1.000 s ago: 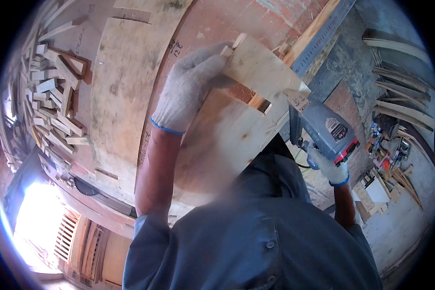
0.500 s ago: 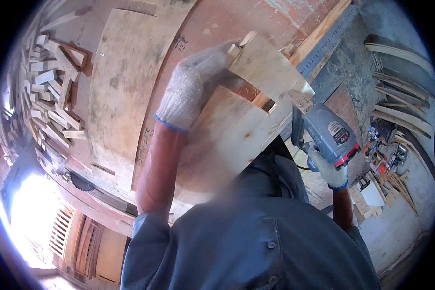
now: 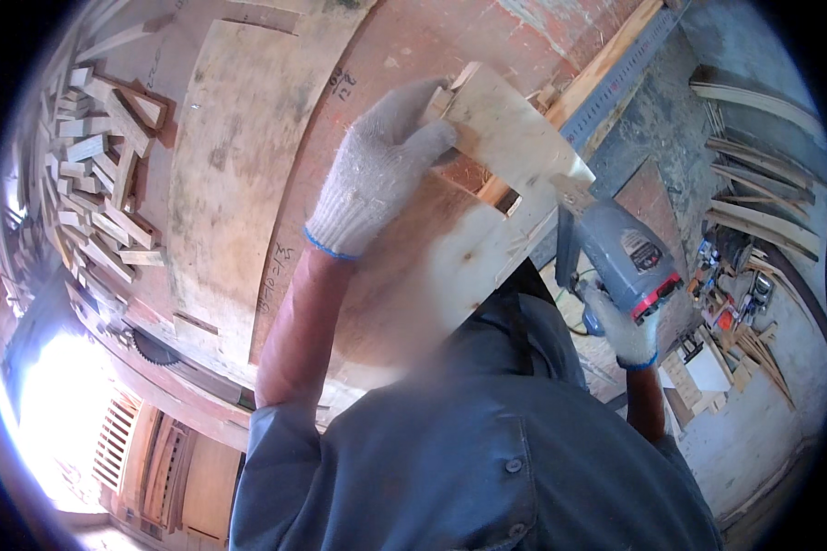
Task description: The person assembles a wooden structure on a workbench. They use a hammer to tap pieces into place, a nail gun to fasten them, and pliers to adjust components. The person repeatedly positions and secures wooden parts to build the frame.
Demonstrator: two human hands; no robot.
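Observation:
My left hand (image 3: 377, 161), in a white knit glove with a blue cuff, is closed at the upper left end of a pale plywood piece (image 3: 515, 129), beside a short wood strip (image 3: 466, 76). Its thumb lies over the near side. Another plywood panel (image 3: 441, 262) lies close to me, with a rectangular gap between the two. My right hand (image 3: 627, 332), gloved too, is wrapped round the handle of a grey nail gun (image 3: 620, 253) with a red end cap. The gun's nose is at the plywood's right end; whether it touches cannot be made out.
A long curved plywood sheet (image 3: 230, 156) lies on the reddish worktop (image 3: 377, 55), with many wood offcuts (image 3: 110, 174) at far left. A saw blade (image 3: 152, 349) shows at lower left. A metal ruler (image 3: 620, 78) lies along a wood batten. Tools and scraps (image 3: 735, 294) lie at right.
My left hand has shifted slightly, and its thumb has come round onto the near side of the plywood. The nail gun has barely moved; my right wrist has dipped a little.

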